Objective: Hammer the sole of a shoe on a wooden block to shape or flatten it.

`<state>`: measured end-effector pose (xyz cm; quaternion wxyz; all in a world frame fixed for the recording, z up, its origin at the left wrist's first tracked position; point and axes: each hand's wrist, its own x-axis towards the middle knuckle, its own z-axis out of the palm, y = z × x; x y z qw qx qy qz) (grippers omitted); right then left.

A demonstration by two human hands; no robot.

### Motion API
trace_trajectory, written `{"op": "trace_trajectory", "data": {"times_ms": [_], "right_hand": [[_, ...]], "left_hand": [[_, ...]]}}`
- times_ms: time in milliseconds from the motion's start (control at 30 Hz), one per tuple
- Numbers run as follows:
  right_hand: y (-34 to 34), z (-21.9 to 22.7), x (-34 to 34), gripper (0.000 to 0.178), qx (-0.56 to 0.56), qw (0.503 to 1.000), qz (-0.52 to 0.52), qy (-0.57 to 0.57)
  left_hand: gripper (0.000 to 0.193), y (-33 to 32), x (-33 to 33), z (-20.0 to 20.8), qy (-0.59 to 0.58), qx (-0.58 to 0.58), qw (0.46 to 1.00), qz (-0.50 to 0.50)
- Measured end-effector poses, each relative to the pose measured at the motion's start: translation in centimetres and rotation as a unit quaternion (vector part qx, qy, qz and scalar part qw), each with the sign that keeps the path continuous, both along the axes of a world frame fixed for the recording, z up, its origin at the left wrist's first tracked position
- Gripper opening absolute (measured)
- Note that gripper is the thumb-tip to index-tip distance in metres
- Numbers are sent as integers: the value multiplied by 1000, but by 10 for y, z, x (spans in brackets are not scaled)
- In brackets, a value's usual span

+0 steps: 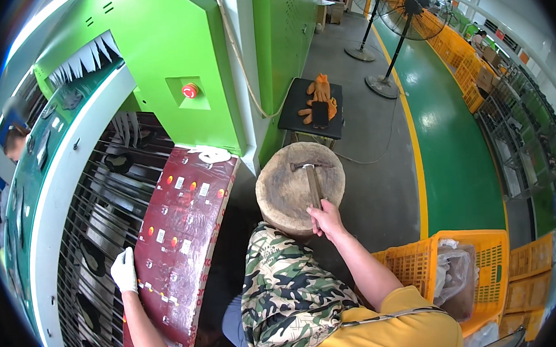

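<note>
My right hand [327,221], bare, is closed around the wooden handle of a hammer [314,183]. The hammer's metal head lies on the top of a thick round wooden block [279,195] in front of me. My left hand [124,272] wears a white glove, fingers extended, at the left edge of a maroon printed covering [179,230] over a sloping board. Beside that hand runs a rack of dark metal bars [105,212]. Dark, flat, sole-shaped pieces [92,257] lie on or beneath the bars; which of the two I cannot tell.
A green machine [155,41] with a red stop button [189,90] rises at the left. Orange gloves [319,91] and a dark phone-like object lie on a black stool [293,112]. A yellow crate [417,260] holding plastic bags stands right. Pedestal fans [384,85] stand ahead; a person [16,142] is far left.
</note>
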<state>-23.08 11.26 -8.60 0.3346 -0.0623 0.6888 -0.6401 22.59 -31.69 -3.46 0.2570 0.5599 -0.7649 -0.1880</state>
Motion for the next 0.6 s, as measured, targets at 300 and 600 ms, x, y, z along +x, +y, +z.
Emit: {"op": "trace_trajectory", "data": {"times_ms": [300, 600], "right_hand": [[-1, -1, -2, 17, 16, 1000, 4, -2], [3, -1, 0, 16, 9, 1000, 2, 1]], "left_hand": [[50, 1, -4, 9, -76, 24, 997, 21], [50, -3, -4, 1, -42, 5, 999, 29]]}}
